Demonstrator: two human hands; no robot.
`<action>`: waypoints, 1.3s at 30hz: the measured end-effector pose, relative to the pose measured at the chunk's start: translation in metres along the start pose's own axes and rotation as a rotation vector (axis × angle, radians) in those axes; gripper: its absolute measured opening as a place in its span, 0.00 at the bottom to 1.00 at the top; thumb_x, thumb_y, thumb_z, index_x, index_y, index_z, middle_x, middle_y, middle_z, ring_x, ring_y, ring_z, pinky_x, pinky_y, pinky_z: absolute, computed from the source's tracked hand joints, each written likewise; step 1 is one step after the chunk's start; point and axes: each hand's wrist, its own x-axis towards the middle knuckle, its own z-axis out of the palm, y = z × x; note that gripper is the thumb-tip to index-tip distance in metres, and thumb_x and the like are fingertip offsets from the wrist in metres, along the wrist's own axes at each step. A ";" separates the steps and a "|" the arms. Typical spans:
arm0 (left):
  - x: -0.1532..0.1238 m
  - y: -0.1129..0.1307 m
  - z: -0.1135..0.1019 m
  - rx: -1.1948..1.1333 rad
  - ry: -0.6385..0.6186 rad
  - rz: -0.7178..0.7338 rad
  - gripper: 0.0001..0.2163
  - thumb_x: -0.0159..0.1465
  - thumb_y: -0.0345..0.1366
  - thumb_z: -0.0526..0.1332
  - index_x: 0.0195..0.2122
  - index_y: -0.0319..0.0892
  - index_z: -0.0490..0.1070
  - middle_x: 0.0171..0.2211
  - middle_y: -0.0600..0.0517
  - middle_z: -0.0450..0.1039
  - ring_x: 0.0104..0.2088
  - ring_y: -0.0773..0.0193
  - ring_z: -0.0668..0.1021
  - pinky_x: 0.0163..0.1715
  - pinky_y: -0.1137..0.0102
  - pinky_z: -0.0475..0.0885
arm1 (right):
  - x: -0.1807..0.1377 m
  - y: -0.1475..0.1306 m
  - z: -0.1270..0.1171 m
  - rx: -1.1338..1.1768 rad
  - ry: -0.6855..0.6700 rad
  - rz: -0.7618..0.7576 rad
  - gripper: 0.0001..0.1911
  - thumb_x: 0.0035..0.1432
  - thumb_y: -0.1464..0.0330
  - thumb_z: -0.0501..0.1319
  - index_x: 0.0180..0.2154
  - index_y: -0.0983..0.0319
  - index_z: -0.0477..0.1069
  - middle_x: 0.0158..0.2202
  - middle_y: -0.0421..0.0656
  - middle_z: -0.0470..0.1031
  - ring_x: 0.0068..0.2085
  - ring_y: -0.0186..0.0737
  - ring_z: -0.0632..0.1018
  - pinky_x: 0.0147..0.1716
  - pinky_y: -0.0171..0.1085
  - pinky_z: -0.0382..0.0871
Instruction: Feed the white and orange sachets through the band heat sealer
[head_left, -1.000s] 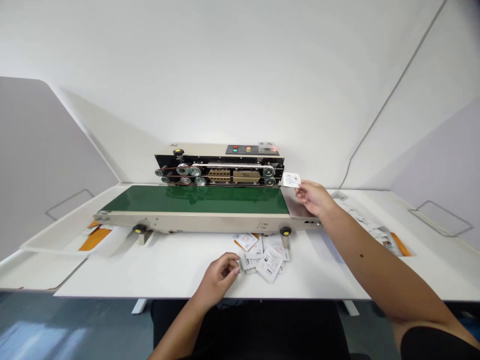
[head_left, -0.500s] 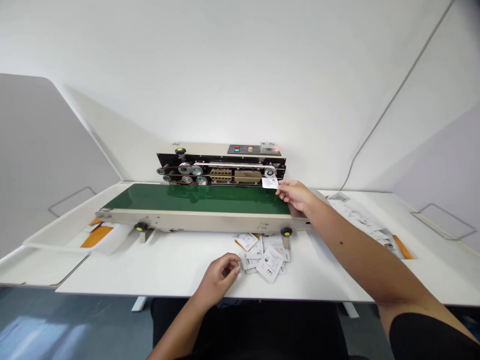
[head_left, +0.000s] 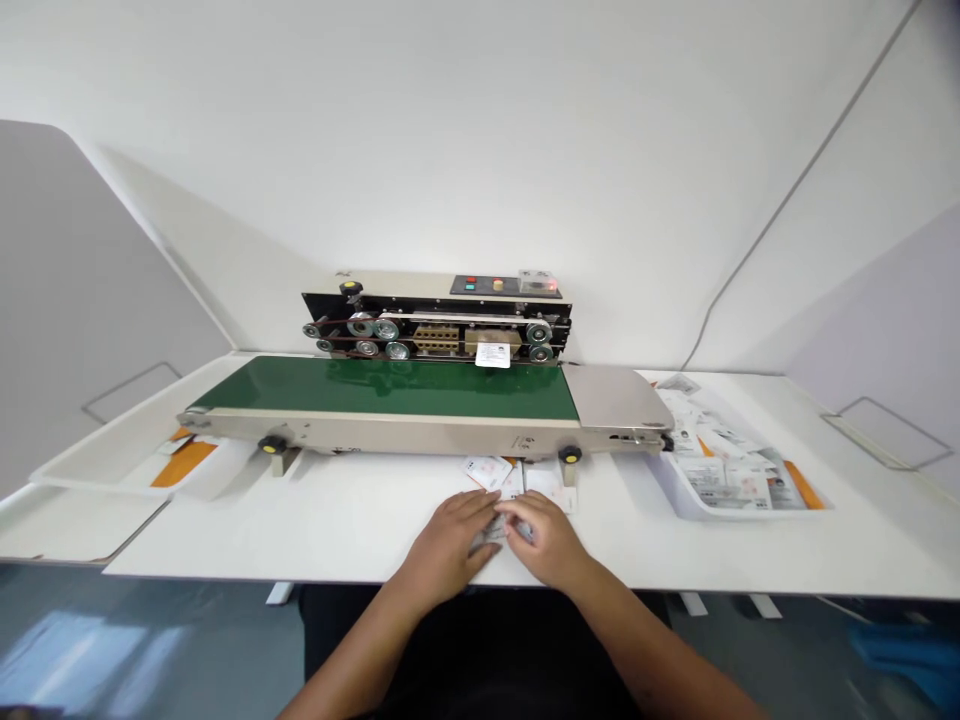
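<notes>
Head view. A: surface, room?
B: White table (head_left: 337, 520), plain white walls (head_left: 480, 150), grey partitions on both sides. A band sealer (head_left: 439, 320) sits at the back with a green belt (head_left: 390, 385) in front; its long axis runs left-right across the table. Trays at both ends: left tray (head_left: 82, 470), right tray (head_left: 679, 498) holding packets.
A: Hands?
B: Left hand (head_left: 450, 535) and right hand (head_left: 547, 540) are side by side, palms down, at the near table edge on the packet pile (head_left: 499, 478), just in front of the belt frame. Fingers are curled onto it; can't tell if either pinches one.
A: Packet direction?
B: The pile lies flat and fanned, the visible ones tilted different ways, with no common axis. One lone packet (head_left: 493, 354) is at the sealer's right half, its top edge in the track and its printed face toward us.
</notes>
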 end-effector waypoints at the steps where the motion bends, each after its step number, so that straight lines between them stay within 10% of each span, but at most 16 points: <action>1: 0.001 0.000 0.000 -0.017 -0.001 0.002 0.24 0.66 0.36 0.68 0.64 0.51 0.70 0.63 0.46 0.74 0.62 0.49 0.76 0.64 0.50 0.70 | 0.000 0.002 0.005 -0.017 -0.023 -0.019 0.14 0.62 0.74 0.59 0.47 0.57 0.77 0.37 0.44 0.80 0.41 0.47 0.77 0.43 0.46 0.73; 11: 0.000 0.002 0.000 0.021 0.080 0.025 0.11 0.73 0.33 0.59 0.51 0.45 0.80 0.47 0.46 0.84 0.48 0.51 0.83 0.53 0.53 0.76 | 0.008 0.000 0.005 -0.114 -0.044 0.012 0.16 0.55 0.78 0.60 0.45 0.59 0.73 0.43 0.45 0.78 0.46 0.48 0.75 0.49 0.47 0.69; 19: 0.000 -0.002 0.007 0.112 0.018 -0.029 0.30 0.65 0.36 0.68 0.68 0.46 0.64 0.66 0.43 0.70 0.66 0.43 0.71 0.65 0.46 0.69 | 0.006 0.001 0.003 0.023 -0.066 0.030 0.24 0.53 0.80 0.58 0.50 0.57 0.70 0.53 0.46 0.74 0.54 0.48 0.75 0.56 0.49 0.70; 34: -0.010 -0.005 0.003 0.096 0.252 0.022 0.09 0.73 0.32 0.59 0.46 0.46 0.80 0.43 0.47 0.84 0.44 0.52 0.82 0.51 0.53 0.75 | 0.003 0.008 0.009 -0.164 -0.105 0.009 0.31 0.58 0.62 0.71 0.61 0.57 0.69 0.62 0.51 0.70 0.62 0.58 0.69 0.62 0.58 0.63; 39: -0.001 0.000 0.002 0.084 0.167 -0.025 0.16 0.70 0.34 0.62 0.58 0.46 0.74 0.54 0.43 0.80 0.54 0.48 0.79 0.58 0.50 0.73 | 0.006 0.010 0.011 -0.211 -0.181 0.024 0.32 0.58 0.62 0.73 0.63 0.56 0.70 0.60 0.50 0.75 0.59 0.56 0.72 0.60 0.57 0.64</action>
